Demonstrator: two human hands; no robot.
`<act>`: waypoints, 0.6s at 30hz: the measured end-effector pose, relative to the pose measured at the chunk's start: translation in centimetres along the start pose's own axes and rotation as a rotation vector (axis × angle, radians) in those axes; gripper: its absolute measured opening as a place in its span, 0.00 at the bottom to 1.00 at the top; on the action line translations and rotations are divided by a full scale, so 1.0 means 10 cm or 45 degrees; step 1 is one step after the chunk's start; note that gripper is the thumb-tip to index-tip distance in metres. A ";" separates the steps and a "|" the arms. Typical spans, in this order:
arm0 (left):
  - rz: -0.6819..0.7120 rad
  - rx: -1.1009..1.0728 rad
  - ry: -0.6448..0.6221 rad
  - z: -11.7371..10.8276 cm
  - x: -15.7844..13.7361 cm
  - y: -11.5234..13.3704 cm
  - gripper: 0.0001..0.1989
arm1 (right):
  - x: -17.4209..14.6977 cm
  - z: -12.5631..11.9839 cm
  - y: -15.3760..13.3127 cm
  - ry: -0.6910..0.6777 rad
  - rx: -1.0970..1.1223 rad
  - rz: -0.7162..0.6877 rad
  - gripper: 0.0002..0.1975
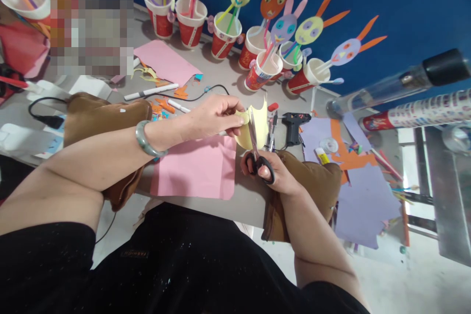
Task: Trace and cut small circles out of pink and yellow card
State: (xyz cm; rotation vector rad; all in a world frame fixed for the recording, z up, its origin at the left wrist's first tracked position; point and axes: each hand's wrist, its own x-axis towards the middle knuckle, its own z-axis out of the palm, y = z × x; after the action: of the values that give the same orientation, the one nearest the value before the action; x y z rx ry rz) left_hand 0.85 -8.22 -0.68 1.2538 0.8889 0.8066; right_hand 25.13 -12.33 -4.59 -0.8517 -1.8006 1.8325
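My left hand pinches a piece of yellow paper at its left side, above the table. My right hand grips black-handled scissors, with fingers through the loops. Their blades point away from me and lie across the yellow paper, near my left fingertips. The paper has a jagged, curved upper edge. Under my hands lies a sheet of pink paper. A black glue gun and a pen lie just to the right of the yellow paper.
Several red paper cups with rabbit faces on straws line the blue wall. Purple paper and orange paper lie at right. Brown cushions flank my arms. Clear tubes stick out at right. A black cable crosses the table.
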 end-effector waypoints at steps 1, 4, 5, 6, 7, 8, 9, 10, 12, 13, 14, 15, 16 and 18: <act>0.007 0.005 0.001 0.00 0.00 -0.01 0.08 | 0.00 0.00 0.00 -0.002 -0.001 -0.003 0.32; 0.038 0.029 0.002 -0.01 0.00 -0.03 0.08 | 0.00 0.01 -0.01 -0.009 0.001 -0.016 0.32; 0.040 0.035 -0.002 -0.01 0.00 -0.03 0.08 | 0.00 0.01 -0.02 -0.005 0.006 -0.019 0.32; 0.038 0.040 -0.009 -0.01 0.00 -0.03 0.08 | 0.00 0.01 -0.02 -0.002 0.009 -0.017 0.32; 0.035 0.045 -0.015 -0.01 0.00 -0.03 0.08 | 0.00 0.01 -0.02 0.004 0.011 -0.015 0.32; 0.031 0.050 -0.020 -0.01 0.00 -0.03 0.08 | 0.01 0.01 -0.02 0.005 0.009 -0.010 0.32; 0.024 0.055 -0.025 -0.01 0.00 -0.02 0.09 | 0.01 0.01 -0.02 0.005 0.006 -0.007 0.32; 0.018 0.060 -0.029 0.00 0.00 -0.02 0.09 | 0.01 0.01 -0.02 0.004 0.000 -0.003 0.32; 0.009 0.070 -0.036 0.00 0.00 -0.01 0.09 | 0.01 0.01 -0.02 0.003 -0.008 0.001 0.32; 0.008 0.070 -0.040 0.00 0.01 -0.01 0.09 | 0.01 0.01 -0.02 0.006 -0.008 0.004 0.32; 0.010 0.068 -0.043 0.00 0.01 0.00 0.09 | 0.01 0.01 -0.02 0.007 -0.007 0.008 0.32; 0.012 0.065 -0.045 0.00 0.01 0.00 0.09 | 0.01 0.01 -0.02 0.008 -0.005 0.010 0.32; 0.013 0.062 -0.047 0.00 0.01 0.00 0.09 | 0.01 0.01 -0.02 0.007 -0.001 0.014 0.32; 0.015 0.057 -0.047 0.00 0.00 0.00 0.09 | 0.01 0.01 -0.01 0.010 0.007 0.011 0.32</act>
State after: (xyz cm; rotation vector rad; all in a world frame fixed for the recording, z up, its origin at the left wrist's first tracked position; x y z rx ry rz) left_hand 0.83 -8.18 -0.73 1.3101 0.8748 0.7743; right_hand 25.01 -12.35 -4.48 -0.8653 -1.7890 1.8362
